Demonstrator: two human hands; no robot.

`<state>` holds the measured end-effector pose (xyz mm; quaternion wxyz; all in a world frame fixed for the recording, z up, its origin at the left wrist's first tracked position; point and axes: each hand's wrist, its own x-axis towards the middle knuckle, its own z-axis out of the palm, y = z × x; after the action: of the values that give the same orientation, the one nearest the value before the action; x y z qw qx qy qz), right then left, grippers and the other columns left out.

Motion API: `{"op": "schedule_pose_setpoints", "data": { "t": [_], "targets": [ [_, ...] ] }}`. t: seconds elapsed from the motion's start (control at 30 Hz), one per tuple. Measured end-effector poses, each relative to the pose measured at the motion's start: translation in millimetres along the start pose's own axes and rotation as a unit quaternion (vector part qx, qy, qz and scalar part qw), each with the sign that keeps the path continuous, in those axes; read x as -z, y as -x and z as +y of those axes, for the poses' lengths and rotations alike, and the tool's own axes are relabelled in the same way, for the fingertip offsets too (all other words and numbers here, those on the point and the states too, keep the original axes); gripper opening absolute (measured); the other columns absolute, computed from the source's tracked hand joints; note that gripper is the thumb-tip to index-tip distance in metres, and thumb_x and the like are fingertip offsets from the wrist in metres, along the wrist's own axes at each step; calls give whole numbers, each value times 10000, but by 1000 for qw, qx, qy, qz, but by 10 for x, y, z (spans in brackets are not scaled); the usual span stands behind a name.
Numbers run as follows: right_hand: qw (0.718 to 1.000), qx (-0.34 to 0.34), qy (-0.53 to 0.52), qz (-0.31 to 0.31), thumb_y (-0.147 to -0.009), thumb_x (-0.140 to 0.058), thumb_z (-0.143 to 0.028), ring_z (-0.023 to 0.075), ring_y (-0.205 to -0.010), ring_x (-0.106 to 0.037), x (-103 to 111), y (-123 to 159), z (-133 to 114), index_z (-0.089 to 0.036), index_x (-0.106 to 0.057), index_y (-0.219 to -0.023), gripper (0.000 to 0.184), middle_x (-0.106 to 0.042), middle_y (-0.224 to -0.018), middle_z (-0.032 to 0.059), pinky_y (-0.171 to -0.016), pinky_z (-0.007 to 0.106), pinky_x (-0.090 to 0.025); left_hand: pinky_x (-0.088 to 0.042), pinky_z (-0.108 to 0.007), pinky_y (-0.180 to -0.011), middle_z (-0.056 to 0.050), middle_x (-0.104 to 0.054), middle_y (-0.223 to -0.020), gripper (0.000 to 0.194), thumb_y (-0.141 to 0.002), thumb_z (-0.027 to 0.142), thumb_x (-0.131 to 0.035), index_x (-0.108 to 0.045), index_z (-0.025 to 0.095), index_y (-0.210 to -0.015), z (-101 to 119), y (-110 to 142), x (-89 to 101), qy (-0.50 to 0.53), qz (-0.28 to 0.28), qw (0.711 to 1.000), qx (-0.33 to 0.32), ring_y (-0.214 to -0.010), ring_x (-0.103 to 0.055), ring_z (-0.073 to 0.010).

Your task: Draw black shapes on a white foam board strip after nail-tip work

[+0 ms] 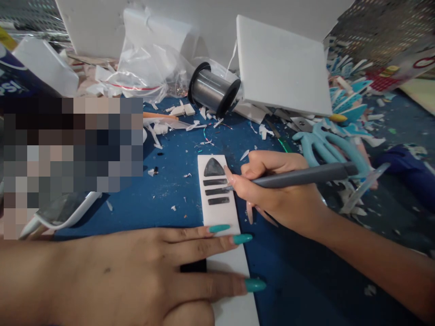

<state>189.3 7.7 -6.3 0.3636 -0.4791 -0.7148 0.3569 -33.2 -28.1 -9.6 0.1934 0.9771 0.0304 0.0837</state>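
Note:
A long white foam strip (217,213) lies on the blue cutting mat (176,181). It carries a dark rounded triangle and three dark bars near its far end. My left hand (142,271) lies flat across the strip's near part, fingers stretched out and pressing it down. My right hand (275,190) is closed on a grey craft knife (306,175), held like a pen. Its tip touches the strip beside the dark bars.
A spool of silver wire (214,88), clear plastic bags (149,63) and a white foam block (282,68) stand at the back. Light blue foam cut-outs (326,145) lie to the right. White scraps litter the mat. A blurred area covers the left.

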Motion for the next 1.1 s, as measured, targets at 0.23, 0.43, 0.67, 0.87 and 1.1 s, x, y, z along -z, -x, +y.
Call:
{"op": "schedule_pose_setpoints", "data": {
  "t": [0.23,0.43,0.67,0.87,1.1],
  "targets": [
    [999,30,17,14,-743,-595,-67,82,-462,-262,13,-1,43,-200,-257,-496,439,-299,-488,-57,-419,273,-212,-234,-344,-1192,52,-408,-1477,235,-939,298,-426,-641,209,-973,5,-3,-3,19,4,1000,4,-1428,-233,-224],
    [1000,-8,-14,-16,-742,-608,-84,73,-424,-271,25,26,42,-205,-268,-504,432,-307,-460,-64,-401,270,-197,-159,-339,-1211,73,-371,-1494,263,-952,263,-389,-647,211,-959,25,-14,-3,27,-7,999,23,-1444,-172,-208],
    [995,-60,-62,48,-809,-647,-202,75,-370,-359,9,23,52,-210,-349,-510,422,-380,-435,-57,-361,258,-231,-129,-358,-1213,40,-329,-1514,310,-971,270,-338,-635,190,-1007,6,-19,61,29,-46,999,-2,-1444,-141,-230],
    [995,-64,-60,49,-819,-639,-199,77,-359,-401,-6,8,56,-207,-362,-516,411,-431,-433,-50,-343,249,-271,-188,-353,-1204,42,-398,-1477,239,-938,285,-434,-655,197,-959,26,-16,77,25,-21,999,8,-1430,-205,-234],
    [996,-69,-50,13,-829,-628,-216,81,-351,-363,8,23,55,-216,-335,-525,423,-423,-435,-49,-337,259,-284,-325,-398,-1160,6,-421,-1463,218,-914,333,-491,-651,185,-913,-18,-37,88,11,-29,999,-19,-1394,-304,-275]
  ]
}}
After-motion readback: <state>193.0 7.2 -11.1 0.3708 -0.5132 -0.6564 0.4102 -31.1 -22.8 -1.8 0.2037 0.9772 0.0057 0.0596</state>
